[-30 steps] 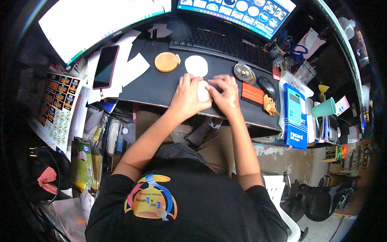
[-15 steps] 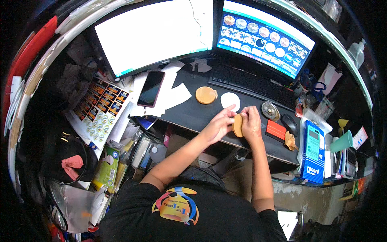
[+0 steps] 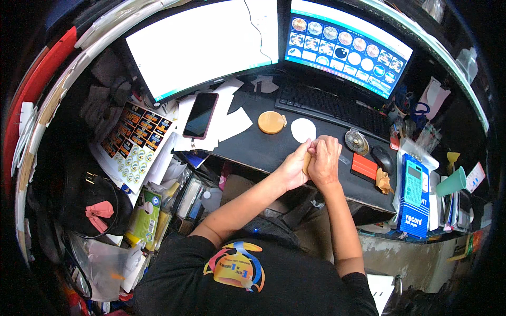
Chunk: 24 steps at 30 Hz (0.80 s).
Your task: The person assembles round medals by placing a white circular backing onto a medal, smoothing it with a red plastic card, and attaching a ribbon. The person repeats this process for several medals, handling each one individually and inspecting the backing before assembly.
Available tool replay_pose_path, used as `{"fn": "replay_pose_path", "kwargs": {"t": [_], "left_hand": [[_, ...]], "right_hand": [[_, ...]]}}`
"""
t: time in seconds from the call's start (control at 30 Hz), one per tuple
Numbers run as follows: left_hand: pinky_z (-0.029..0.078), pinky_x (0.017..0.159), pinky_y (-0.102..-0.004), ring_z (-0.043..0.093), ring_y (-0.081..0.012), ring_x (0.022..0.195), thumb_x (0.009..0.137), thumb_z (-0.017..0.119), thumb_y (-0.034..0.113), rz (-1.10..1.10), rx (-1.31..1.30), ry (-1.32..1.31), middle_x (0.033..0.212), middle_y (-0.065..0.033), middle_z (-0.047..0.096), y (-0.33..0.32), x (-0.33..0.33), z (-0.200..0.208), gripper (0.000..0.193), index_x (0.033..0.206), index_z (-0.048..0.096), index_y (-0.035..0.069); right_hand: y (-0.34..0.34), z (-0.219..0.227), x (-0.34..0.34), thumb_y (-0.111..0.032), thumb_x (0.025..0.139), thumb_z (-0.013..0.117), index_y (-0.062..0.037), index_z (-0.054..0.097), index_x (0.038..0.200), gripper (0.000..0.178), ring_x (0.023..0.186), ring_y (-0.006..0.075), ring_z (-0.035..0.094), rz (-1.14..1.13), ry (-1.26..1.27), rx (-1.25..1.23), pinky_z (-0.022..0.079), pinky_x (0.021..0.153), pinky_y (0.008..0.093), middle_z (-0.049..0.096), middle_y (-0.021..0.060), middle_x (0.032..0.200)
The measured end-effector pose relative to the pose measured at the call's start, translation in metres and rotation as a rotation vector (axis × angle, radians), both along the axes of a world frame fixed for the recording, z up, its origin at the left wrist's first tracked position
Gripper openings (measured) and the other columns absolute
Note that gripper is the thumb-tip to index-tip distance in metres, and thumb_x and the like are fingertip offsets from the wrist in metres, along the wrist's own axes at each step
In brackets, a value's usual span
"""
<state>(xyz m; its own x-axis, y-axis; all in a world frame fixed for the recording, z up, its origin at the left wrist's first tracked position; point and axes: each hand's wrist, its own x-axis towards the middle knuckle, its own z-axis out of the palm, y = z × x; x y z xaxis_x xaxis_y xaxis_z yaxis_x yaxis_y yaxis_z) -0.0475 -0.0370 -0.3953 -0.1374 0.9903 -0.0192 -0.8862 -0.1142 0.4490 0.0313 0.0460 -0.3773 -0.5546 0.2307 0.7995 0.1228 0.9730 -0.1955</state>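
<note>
Both my hands meet at the desk's front edge around a round tan wooden disc (image 3: pixel 306 164), now mostly covered by fingers. My left hand (image 3: pixel 293 169) grips its left side, thumb pointing up. Over the other side curl the fingers of my right hand (image 3: pixel 325 164). Just beyond them a white round piece (image 3: pixel 303 130) lies flat on the black desk (image 3: pixel 247 146). To its left is a second tan wooden disc (image 3: pixel 271 122) with a small tab on its rim. A round metallic medal (image 3: pixel 357 141) rests to the right of my hands.
Right of my hands are a red flat scraper (image 3: pixel 364 168), a black mouse (image 3: pixel 380 157), crumpled brown paper (image 3: pixel 384 182) and a teal calculator (image 3: pixel 414 184). Behind stands a keyboard (image 3: pixel 332 110) below two monitors. A phone (image 3: pixel 201 115) lies on papers at left, near a sticker sheet (image 3: pixel 136 138).
My hands have closed together over the wooden disc, which stood edge-up between my fingertips and showed more before. The other things on the desk lie as they were; the view has shifted slightly.
</note>
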Motion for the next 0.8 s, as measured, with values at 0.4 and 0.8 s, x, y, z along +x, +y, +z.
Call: {"fn": "replay_pose_path", "kwargs": {"t": [0.4,0.8], "left_hand": [[0.045,0.090,-0.0299,0.056,-0.0132,0.096,0.104,0.026,0.043,0.375,-0.001,0.437,0.111,-0.0057,0.059,-0.003,0.012,0.006,0.056,0.135,0.048,0.002],[0.036,0.060,-0.0176,0.041,-0.0045,0.073,0.099,0.034,0.041,0.314,0.114,0.840,0.104,-0.0019,0.055,-0.016,0.004,0.022,0.052,0.135,0.047,0.006]], "right_hand": [[-0.035,0.007,0.008,-0.011,0.094,0.059,-0.0015,0.056,0.093,0.010,0.072,0.0147,0.060,0.297,0.486,-0.925,0.049,0.061,0.0270,0.059,0.0097,0.089],[-0.019,0.021,0.027,-0.022,0.101,0.054,-0.0038,0.057,0.085,0.025,0.063,0.0088,0.059,0.673,0.160,-1.414,0.051,0.056,0.0230,0.060,0.0027,0.073]]}}
